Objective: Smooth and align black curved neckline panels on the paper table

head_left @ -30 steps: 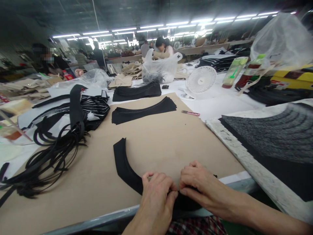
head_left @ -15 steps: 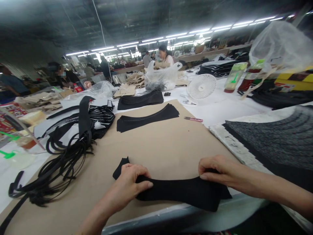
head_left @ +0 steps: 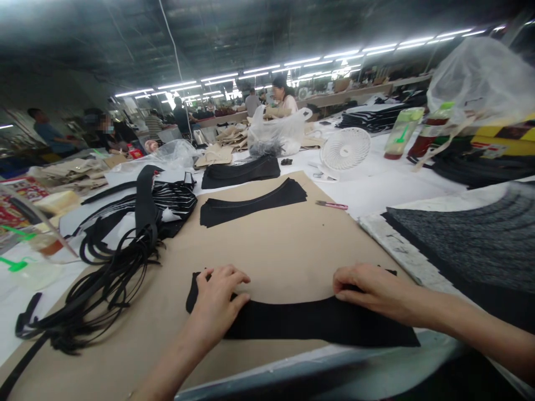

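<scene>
A curved black fabric piece (head_left: 292,322) lies nearly flat on the brown paper sheet (head_left: 276,245), along the table's near edge. My left hand (head_left: 220,298) rests on its left end, with fingers spread and the thumb apart near the upper edge. At the right end my right hand (head_left: 370,287) has its fingers curled and pinched at the piece's upper edge. Part of each end is covered by the hands. Farther back on the paper lies a small stack of similar black curved pieces (head_left: 254,205).
Left, black straps (head_left: 112,278) trail over the paper beside striped black pieces (head_left: 173,203). Pink-handled thread snips (head_left: 332,205) lie right of the stack, below a white fan (head_left: 346,149). Grey textured pieces (head_left: 463,228) are at right. Bottles (head_left: 430,131) stand behind; co-workers are farther off.
The black piece has been spread flatter and its right end now reaches farther right. My left hand has shifted slightly left and its fingers have opened. My right hand has moved slightly left.
</scene>
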A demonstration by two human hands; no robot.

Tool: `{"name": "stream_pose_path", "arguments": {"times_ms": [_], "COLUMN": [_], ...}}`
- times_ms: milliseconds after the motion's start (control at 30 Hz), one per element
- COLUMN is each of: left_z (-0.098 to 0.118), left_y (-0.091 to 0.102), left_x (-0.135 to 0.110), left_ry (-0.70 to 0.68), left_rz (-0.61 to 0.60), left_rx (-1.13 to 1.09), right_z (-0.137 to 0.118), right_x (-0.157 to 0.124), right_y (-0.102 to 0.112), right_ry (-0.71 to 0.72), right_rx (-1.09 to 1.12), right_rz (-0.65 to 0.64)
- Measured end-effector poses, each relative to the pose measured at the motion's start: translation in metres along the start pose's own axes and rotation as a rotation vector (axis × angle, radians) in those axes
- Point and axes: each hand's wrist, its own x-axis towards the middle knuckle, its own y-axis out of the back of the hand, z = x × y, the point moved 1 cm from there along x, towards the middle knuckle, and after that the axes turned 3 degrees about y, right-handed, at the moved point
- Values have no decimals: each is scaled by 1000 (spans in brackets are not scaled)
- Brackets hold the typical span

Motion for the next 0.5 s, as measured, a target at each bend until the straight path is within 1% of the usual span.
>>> {"name": "stream_pose_path", "arguments": {"times_ms": [33,67,100,167,200,267,367,433,500], "left_z": [5,10,16,28,33,40,44,43,42], "left_y": [-8,-17,-28,-50,-59,-75,-85,-85,-83], "left_x": [-2,-5,-7,-12,-14,-16,-16,-17,-19], "left_ry": [-55,-130,-217,-365,-405,-435,-454,-471,-476], "left_rz": [109,183,205,157,113,54,53,88,107], "left_rx": [40,63,65,47,51,91,199,261,277], "right_z": [1,1,0,-3,-6,-10,-9,0,14], "right_x": [2,3,4,4,4,3,1,-2,-3], "right_y": [-4,-8,-12,-21,-25,-34,-46,-55,-65], "right_ry": [13,32,55,106,133,183,255,310,361], "right_rx": [-67,-131,-189,-283,-317,-374,-445,-478,-496], "right_rz": [29,61,93,142,155,154,161,201,258]}}
